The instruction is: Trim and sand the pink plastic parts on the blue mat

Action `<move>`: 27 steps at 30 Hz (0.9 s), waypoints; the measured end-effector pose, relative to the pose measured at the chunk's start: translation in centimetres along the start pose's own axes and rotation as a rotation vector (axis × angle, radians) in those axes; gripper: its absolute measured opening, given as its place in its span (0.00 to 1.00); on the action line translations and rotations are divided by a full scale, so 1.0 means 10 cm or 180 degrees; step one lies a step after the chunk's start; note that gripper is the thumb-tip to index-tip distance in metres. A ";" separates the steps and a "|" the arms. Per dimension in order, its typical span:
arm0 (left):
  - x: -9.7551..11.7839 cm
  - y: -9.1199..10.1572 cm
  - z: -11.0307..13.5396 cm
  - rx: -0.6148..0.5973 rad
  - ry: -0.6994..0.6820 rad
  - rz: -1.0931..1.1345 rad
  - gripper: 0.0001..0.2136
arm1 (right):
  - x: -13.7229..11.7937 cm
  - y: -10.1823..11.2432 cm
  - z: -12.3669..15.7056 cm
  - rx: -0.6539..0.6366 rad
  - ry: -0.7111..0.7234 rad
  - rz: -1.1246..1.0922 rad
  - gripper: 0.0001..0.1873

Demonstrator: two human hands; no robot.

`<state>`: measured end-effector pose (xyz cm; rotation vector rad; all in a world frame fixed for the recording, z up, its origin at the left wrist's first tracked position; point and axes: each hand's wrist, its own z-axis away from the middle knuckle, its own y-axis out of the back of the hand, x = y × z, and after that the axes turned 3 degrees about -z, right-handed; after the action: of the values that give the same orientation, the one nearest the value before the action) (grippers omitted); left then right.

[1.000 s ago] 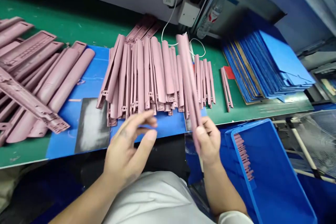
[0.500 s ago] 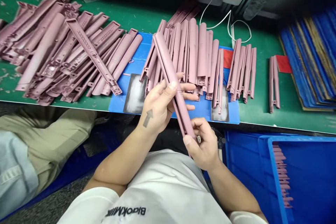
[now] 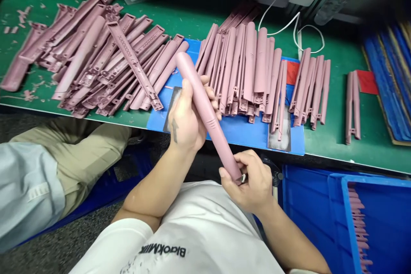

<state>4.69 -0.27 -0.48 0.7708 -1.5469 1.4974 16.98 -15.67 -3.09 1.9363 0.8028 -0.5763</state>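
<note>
A long pink moulded plastic part (image 3: 208, 115) lies slantwise across both my hands, its rounded end pointing up and away. My left hand (image 3: 188, 117) wraps around its upper half. My right hand (image 3: 252, 177) pinches its lower end, and a small shiny metal thing (image 3: 243, 178) shows at those fingertips, too small to identify. Just past my left hand, rows of similar pink parts (image 3: 247, 72) stand side by side on a blue mat (image 3: 237, 132).
A loose heap of pink parts (image 3: 105, 60) covers the green bench top (image 3: 340, 98) at left. Blue boards (image 3: 385, 90) are stacked at right. Below stands a blue crate (image 3: 385, 181) holding pink parts. A seated person's sleeve (image 3: 28, 192) and trousered leg (image 3: 73, 158) show at left.
My left hand has come from open and apart to gripping the part, which has swung from nearly upright to slanting. The view has also shifted left, bringing the heap and seated person in.
</note>
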 end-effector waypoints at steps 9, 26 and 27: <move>0.16 -0.01 -0.05 0.0133 0.0294 0.0514 0.32 | -0.01 -0.10 0.00 -0.1110 -0.1047 -0.1384 0.13; 0.10 0.06 -0.13 0.0342 0.0613 0.0683 0.32 | -0.09 -0.15 -0.05 -0.1251 -0.1755 -0.2205 0.17; 0.10 0.06 -0.13 0.0321 0.0619 0.0660 0.31 | -0.09 -0.16 -0.05 -0.1279 -0.1776 -0.2274 0.17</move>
<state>3.86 1.21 0.01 0.5147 -1.4475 1.7581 15.23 -14.95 -3.13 1.0076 1.1239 -1.2071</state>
